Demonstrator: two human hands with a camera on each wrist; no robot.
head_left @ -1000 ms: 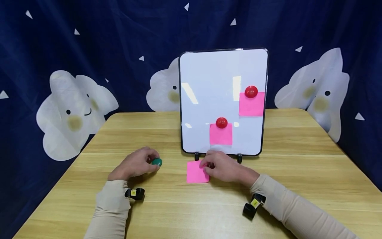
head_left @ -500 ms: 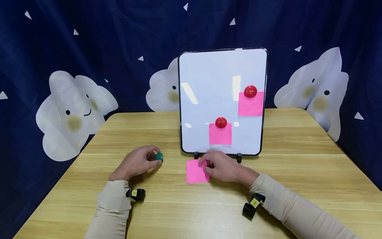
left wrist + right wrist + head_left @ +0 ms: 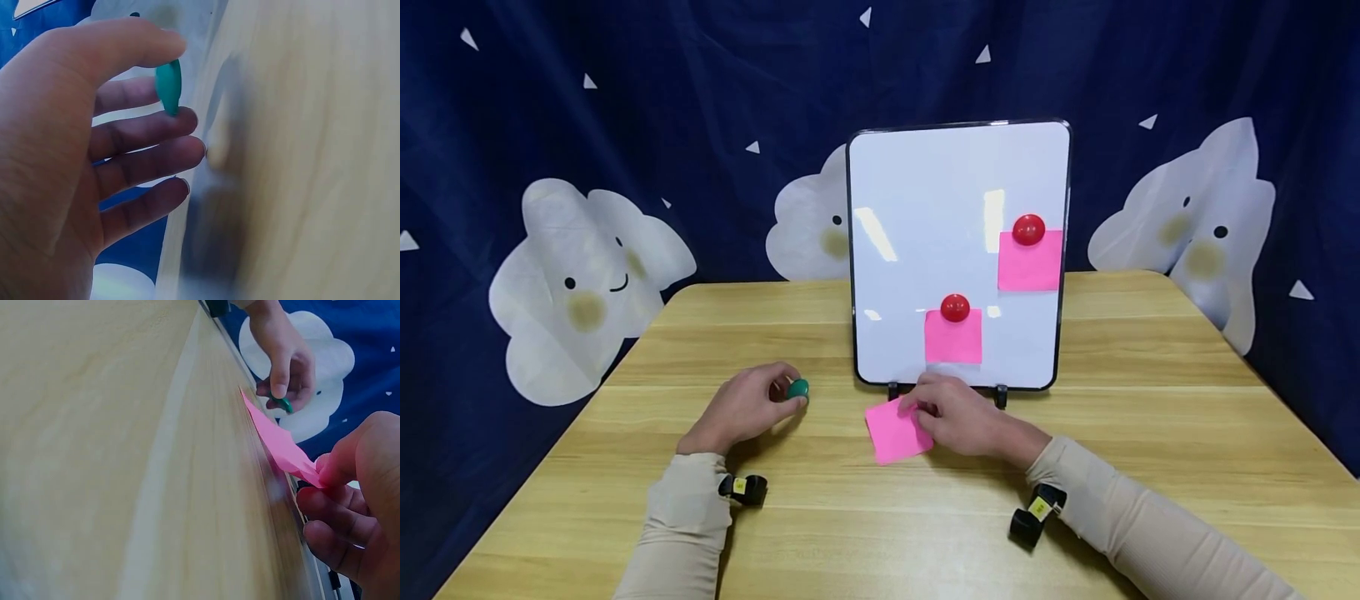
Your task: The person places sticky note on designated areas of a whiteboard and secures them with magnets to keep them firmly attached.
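My left hand (image 3: 747,406) pinches a round green magnet (image 3: 798,389) between thumb and fingers, just above the table. In the left wrist view the green magnet (image 3: 169,87) is seen edge-on under the thumb, the other fingers spread below it. A pink sticky note (image 3: 898,432) is pinched at its upper right edge by my right hand (image 3: 962,417), in front of the whiteboard. The right wrist view shows that pink sticky note (image 3: 278,440) tilted up off the wood, between thumb and fingers.
A whiteboard (image 3: 917,208) stands upright on black feet at the back of the table (image 3: 820,533). Two more pink notes, one lower middle (image 3: 953,346) and one at right (image 3: 1030,271), hang on it under red magnets (image 3: 955,307). A dark blue curtain (image 3: 715,75) closes off the back.
The green magnet has tipped in my left fingers and risen slightly, that hand shifting a little away from me. In my right hand the pink note has turned askew and lifted.
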